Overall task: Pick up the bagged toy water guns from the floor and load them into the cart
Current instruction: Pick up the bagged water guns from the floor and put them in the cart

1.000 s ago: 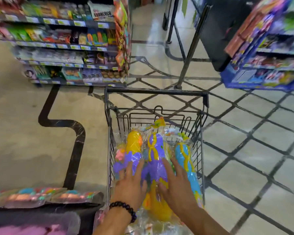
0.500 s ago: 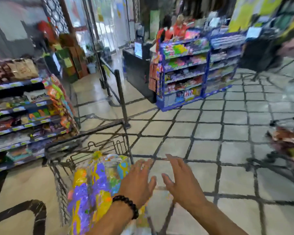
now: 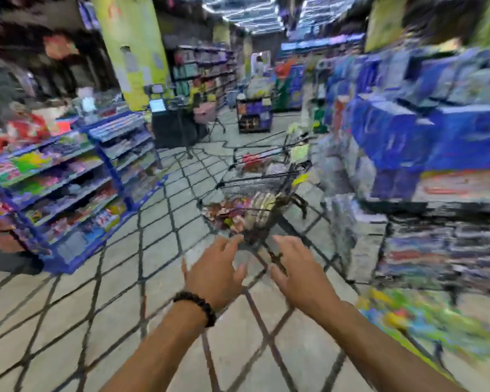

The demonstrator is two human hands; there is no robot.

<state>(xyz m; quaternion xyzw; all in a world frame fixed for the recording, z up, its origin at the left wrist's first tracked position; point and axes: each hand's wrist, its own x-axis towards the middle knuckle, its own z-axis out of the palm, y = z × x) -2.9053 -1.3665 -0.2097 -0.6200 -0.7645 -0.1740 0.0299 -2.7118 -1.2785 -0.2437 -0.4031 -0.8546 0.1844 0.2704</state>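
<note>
Two hands were seen stretched forward over the tiled floor (image 3: 68, 321), the left hand (image 3: 214, 274), with one dark beaded bracelet (image 3: 195, 306) at its wrist, and the right hand (image 3: 300, 274), both held with fingers spread and nothing gripped. One wire cart (image 3: 260, 190) with blurred coloured goods in it was made out just beyond the fingertips, and one blue shelving unit (image 3: 108, 165) at far left. A smeared patch of bright colours (image 3: 425, 321), possibly the bagged toy water guns, was seen on the floor at near right, cut off by the frame edge and too blurred to be counted.
</note>
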